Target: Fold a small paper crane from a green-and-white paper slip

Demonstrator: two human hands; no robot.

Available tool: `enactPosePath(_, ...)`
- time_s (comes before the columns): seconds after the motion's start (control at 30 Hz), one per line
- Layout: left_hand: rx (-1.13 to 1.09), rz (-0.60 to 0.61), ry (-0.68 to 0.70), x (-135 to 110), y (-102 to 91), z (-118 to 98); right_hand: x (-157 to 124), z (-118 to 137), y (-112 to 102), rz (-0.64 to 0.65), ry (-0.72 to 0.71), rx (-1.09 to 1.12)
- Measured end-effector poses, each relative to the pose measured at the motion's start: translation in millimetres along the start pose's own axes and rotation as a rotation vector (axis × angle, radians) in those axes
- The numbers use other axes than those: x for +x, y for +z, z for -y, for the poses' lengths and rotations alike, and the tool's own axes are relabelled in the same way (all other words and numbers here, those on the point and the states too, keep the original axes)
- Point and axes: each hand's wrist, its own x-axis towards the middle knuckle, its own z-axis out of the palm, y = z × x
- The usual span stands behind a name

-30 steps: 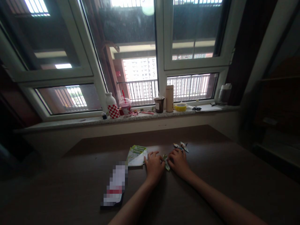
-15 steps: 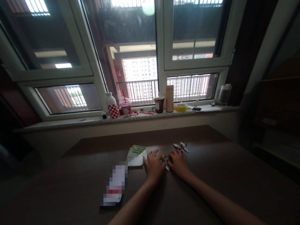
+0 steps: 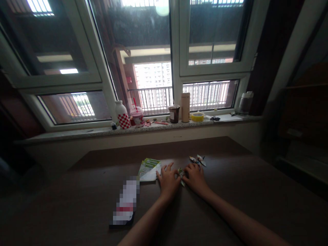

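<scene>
Two bare hands meet over the dark brown wooden worktop (image 3: 243, 184), and between them lies a small folded piece of green-and-white printed paper (image 3: 181, 175), flat on the surface and partly covered by both. On the left hand (image 3: 168, 181) the grip is wide: the fingers are splayed and pressed down on the wood, with the thumb side against the folded paper. The right hand (image 3: 195, 177) has its fingers curled over the other edge of that paper, and from where I stand I cannot tell whether its grip pinches the paper or only presses on it. Just beside the left hand, on its outer side, sits a loose stack of green-and-white printed sheets (image 3: 149, 169), one corner close to the little finger. Just beyond the right hand lie two more small folded paper shapes (image 3: 197, 160), close together. Nearer the worktop's front edge and well to the left rests a flat dark rectangular object (image 3: 125, 205), its face blurred. Along the speckled stone windowsill (image 3: 77, 134) stand a white bottle with a red-checked band (image 3: 122, 115), a pink lidded drink cup with a straw (image 3: 137, 117), a brown paper cup (image 3: 174, 114), a tall tan cylindrical flask (image 3: 185, 107) and a low yellow round container (image 3: 197, 117).
</scene>
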Motion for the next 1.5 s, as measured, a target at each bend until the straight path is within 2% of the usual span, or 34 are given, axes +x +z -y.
enactPosePath(0.3,-0.062,-0.024,0.004,1.1,2.3,5.2,1.2,-3.5,-1.0,0.022,0.038,0.082)
enactPosePath(0.47,-0.076,0.001,-0.028,1.6,1.1,6.5,3.3,-10.0,1.6,0.026,0.051,0.148)
enactPosePath(1.13,-0.084,-0.002,-0.005,2.6,-1.2,3.0,2.9,-3.3,-0.1,0.048,0.076,0.092)
enactPosePath(1.5,-0.122,0.019,-0.034,2.0,-3.9,4.8,1.6,-20.2,-1.4,0.028,0.035,0.315)
